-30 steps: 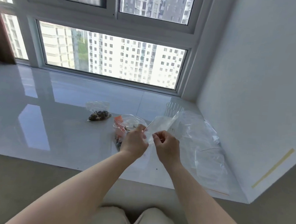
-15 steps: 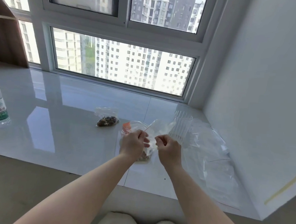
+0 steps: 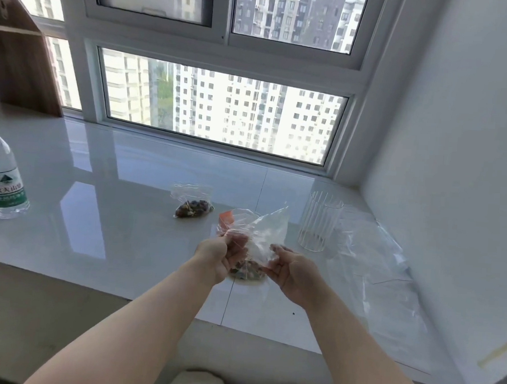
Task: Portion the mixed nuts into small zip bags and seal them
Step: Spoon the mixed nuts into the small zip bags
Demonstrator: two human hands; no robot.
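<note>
Both hands, left hand (image 3: 218, 256) and right hand (image 3: 293, 271), pinch a small clear plastic zip bag (image 3: 266, 231), seemingly empty, above the glossy white stone sill (image 3: 96, 212).

Sill top (image 3: 133, 190): polished pale stone or tile, glossy, reflecting the window panes. Held zip bag (image 3: 266, 231): thin clear plastic film, crinkling and catching glare. Filled bag (image 3: 191, 201): same clear film, wrinkled. Loose sheets (image 3: 381, 265) at right: clear plastic, glossy, creased. Ribbed cup (image 3: 318, 224): transparent, fluted wall; glass or plastic, cannot tell. Water bottle (image 3: 1, 176): clear plastic, glossy printed label. Shelf unit (image 3: 19, 67): brown wood-grain, matt. Window frame (image 3: 222, 46): smooth white. Wall (image 3: 457, 145): matt white.
</note>
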